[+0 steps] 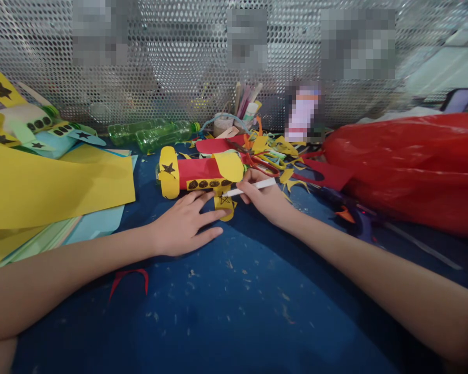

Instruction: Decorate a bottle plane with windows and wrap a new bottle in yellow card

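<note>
A bottle wrapped in red and yellow paper (198, 169) lies on its side, with a black star on one yellow piece and a row of black ovals along a strip. From its near side a yellow paper flap (226, 212) sticks out, bearing the outline of a star. My left hand (187, 223) lies spread, its fingertips on the flap and against the wrapped bottle. In my right hand (263, 195) is a white marker pen (249, 187), its tip at the star outline.
Yellow paper sheets (62, 187) are stacked at left, near other decorated bottles (42, 122). Green plastic bottles (152, 134), scissors (263, 163) and paper scraps lie behind. A red plastic bag (409, 166) and a glue gun (354, 210) are at right. A perforated metal panel (195, 47) stands at the back.
</note>
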A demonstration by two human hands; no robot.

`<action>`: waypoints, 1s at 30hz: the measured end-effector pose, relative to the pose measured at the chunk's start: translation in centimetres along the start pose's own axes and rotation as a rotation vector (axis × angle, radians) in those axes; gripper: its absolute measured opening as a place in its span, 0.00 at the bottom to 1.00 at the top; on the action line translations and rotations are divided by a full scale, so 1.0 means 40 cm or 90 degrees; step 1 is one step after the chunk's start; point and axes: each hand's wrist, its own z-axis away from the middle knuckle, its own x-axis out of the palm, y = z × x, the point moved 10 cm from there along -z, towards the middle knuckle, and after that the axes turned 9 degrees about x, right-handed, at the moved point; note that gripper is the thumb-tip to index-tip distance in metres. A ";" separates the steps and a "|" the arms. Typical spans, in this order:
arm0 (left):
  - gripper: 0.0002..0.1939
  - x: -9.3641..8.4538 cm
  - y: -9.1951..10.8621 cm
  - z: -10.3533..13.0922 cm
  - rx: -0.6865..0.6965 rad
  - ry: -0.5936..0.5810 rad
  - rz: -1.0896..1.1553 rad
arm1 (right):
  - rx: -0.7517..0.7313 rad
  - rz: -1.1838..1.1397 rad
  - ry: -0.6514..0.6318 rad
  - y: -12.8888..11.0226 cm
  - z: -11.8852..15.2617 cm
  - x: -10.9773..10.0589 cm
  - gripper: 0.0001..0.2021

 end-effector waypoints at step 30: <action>0.23 0.000 -0.001 0.000 -0.001 -0.001 0.003 | -0.001 0.015 0.007 0.002 -0.001 -0.004 0.11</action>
